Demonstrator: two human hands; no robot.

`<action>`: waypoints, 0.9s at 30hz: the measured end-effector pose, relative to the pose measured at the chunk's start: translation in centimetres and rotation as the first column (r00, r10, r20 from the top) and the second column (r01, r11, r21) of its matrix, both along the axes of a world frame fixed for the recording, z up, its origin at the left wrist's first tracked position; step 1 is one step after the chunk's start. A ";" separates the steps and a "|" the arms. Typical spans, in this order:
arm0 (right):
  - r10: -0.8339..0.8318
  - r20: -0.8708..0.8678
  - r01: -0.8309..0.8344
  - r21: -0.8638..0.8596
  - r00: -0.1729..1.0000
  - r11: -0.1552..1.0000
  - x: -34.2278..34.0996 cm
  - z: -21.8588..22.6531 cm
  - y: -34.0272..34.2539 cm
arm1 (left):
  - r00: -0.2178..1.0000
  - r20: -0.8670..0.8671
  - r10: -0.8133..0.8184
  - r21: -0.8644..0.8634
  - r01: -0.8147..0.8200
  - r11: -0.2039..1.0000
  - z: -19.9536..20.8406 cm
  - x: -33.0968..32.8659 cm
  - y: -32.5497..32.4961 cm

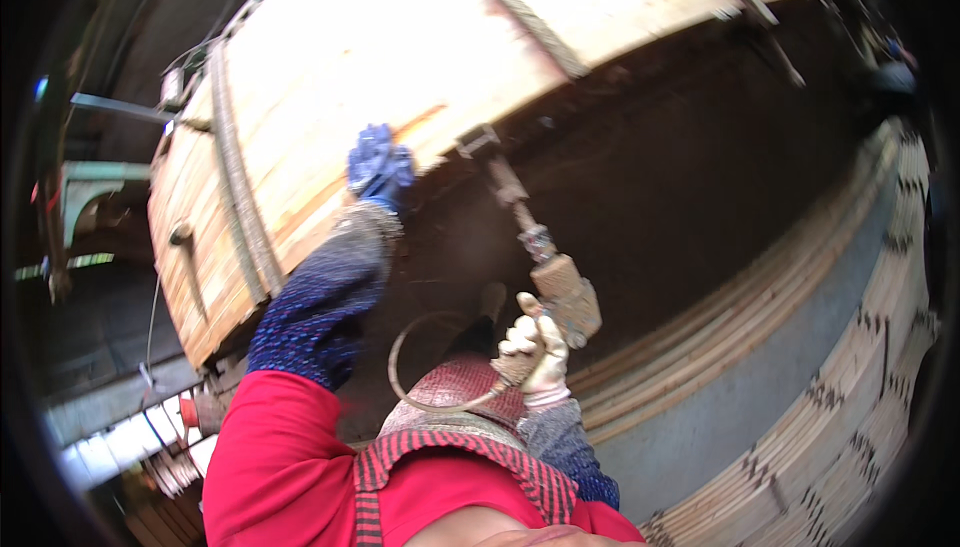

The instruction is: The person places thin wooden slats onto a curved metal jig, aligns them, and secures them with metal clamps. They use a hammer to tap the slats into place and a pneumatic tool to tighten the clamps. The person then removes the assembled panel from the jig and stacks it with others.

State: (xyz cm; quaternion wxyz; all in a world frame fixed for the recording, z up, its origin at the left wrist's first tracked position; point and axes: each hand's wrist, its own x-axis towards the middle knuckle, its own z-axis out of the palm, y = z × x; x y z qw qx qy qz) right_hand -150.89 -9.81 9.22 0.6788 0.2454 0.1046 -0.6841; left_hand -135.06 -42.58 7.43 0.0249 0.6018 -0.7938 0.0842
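My left hand (380, 165), in a blue glove, lies on the near edge of a pale wooden panel (320, 87), its fingers stretched out and nothing in them. My right hand (540, 355) wears a whitish glove and is closed round the grip of a worn air-powered tool (568, 299). From the tool's body a shaft runs away from me to a squarish metal head (478, 140), which sits at the panel's edge; whether it touches the wood I cannot tell. A thin hose (396, 375) loops left from the grip.
Bars or straps (238, 172) cross the panel at the left, and another bar (525, 17) crosses farther right. Stacked wooden strips (830, 407) lie at the right beside a grey surface (690, 402). Pipes and a red fitting (190, 412) stand at the lower left.
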 end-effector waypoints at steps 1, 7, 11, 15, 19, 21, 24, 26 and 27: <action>0.002 0.007 -0.002 -0.006 1.000 1.000 -0.3 0.4 0.3 | 1.000 -0.009 0.000 0.009 0.000 1.000 -0.1 0.1 0.2; 0.075 -0.001 -0.073 0.190 0.997 0.979 -5.5 0.1 8.3 | 0.989 0.021 -0.144 -0.121 0.146 0.982 -3.9 3.0 -1.9; -0.048 -0.078 0.072 0.345 0.996 0.936 -14.5 -0.4 12.3 | 0.993 0.024 -0.118 0.035 0.117 0.993 -4.9 5.7 -4.8; -0.231 -0.275 0.299 0.236 0.933 0.925 -26.4 1.0 11.7 | 0.988 -0.099 0.119 0.377 -0.073 0.923 -3.1 4.0 -7.7; -0.309 -0.305 0.348 0.082 0.901 0.934 -41.1 2.3 4.5 | 0.827 -0.526 -0.196 -0.056 0.197 0.979 -2.2 -9.0 -12.3; -0.339 -0.356 0.396 0.097 0.871 0.913 -48.0 3.1 0.0 | 0.584 -0.736 -0.343 -0.108 0.399 0.911 1.2 -26.2 -13.6; -0.293 -0.378 0.333 0.043 0.878 0.942 -57.9 2.2 -6.6 | 0.580 -0.669 -0.464 -0.212 0.450 0.868 1.6 -47.6 -17.6; -0.235 -0.402 0.285 0.069 0.885 0.956 -61.6 2.4 -10.3 | 0.567 -0.727 -0.387 -0.158 0.410 0.898 2.0 -58.4 -19.6; -0.219 -0.464 0.267 0.040 0.858 0.963 -63.5 2.3 -12.1 | 0.542 -0.751 -0.377 -0.167 0.396 0.903 1.8 -63.1 -21.6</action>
